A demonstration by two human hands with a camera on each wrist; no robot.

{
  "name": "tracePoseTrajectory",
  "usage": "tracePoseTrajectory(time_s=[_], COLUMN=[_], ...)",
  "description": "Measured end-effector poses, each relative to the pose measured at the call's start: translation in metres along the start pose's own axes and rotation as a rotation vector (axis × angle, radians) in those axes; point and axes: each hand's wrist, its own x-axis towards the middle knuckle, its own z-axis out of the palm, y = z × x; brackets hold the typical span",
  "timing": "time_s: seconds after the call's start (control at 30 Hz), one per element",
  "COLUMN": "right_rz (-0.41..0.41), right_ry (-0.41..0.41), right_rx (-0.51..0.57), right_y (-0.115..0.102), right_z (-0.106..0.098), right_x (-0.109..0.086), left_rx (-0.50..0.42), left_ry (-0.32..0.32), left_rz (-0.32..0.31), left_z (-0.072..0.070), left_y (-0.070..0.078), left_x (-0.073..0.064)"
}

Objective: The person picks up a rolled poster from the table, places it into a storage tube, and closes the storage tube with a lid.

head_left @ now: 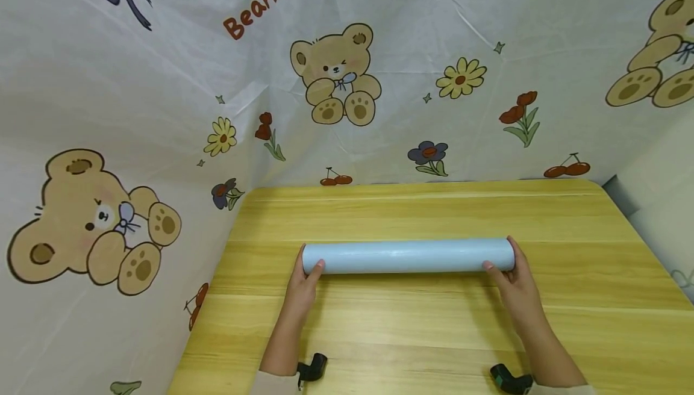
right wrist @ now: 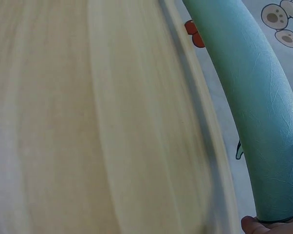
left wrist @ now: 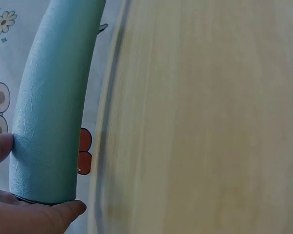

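Observation:
A long light blue roll (head_left: pixel 409 256) lies crosswise in front of me, its surface finely creased in the wrist views. My left hand (head_left: pixel 305 285) grips its left end, thumb on the near side and fingers round the end. At the other end my right hand (head_left: pixel 517 286) holds it the same way. In the left wrist view, the thumb and a finger of the left hand (left wrist: pixel 34 214) frame the roll's end. Only a little of the right hand (right wrist: pixel 278 227) shows in the right wrist view. The roll appears raised above the wooden table (head_left: pixel 401 329).
Behind and to the left of the table hangs a white cloth (head_left: pixel 401 15) printed with bears, flowers and cherries. Black wrist devices sit beside the left wrist (head_left: pixel 312 368) and the right wrist (head_left: pixel 511 379). Pale material stands beyond the table's right edge.

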Motion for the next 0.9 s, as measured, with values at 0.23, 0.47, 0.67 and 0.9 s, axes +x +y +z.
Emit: tracePoseTrajectory(time_s=[0.23,0.47,0.67,0.9], right_rz=[0.013,0.016,0.017,-0.003], right_ry=[0.014,0.012,-0.007,-0.033], right_rx=[-0.015,-0.018,-0.013,-0.044], right_y=[0.008,0.009,0.011,0.012], right_z=[0.004,0.009,0.012,0.009], right_x=[0.002,0.000,0.000,0.002], left_rx=[0.004,-0.004,-0.009,0.004], left_ry=[-0.007,-0.003,0.005,-0.020], left_rz=[-0.012,-0.035,-0.059,-0.087], left_z=[0.000,-0.001,-0.004,-0.006], left_y=[-0.003,-0.006,-0.006,-0.005], left_x=[0.003,0.005,0.006,0.008])
